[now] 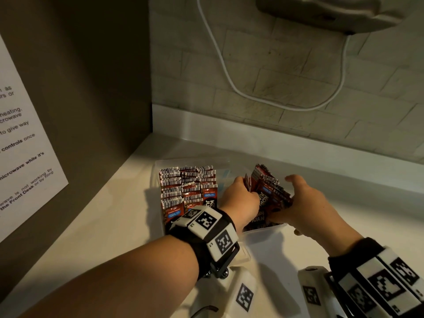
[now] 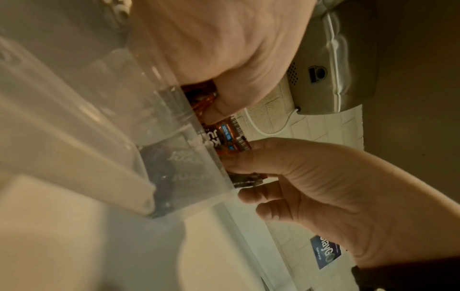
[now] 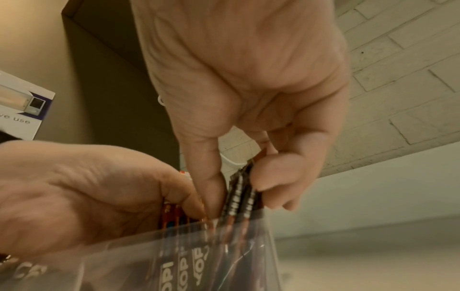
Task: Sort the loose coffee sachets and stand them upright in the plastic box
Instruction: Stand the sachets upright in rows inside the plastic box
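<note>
Both hands at the right end of the box (image 1: 263, 230): right hand (image 1: 307, 203) pinches a tilted bundle of sachets (image 1: 270, 191) between thumb and fingers; left hand (image 1: 241, 198) grips sachets beside it.

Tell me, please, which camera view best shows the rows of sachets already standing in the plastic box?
The head view: the standing rows fill the left part of the plastic box. Both wrist views show only the loose bunch at the hands.
</note>
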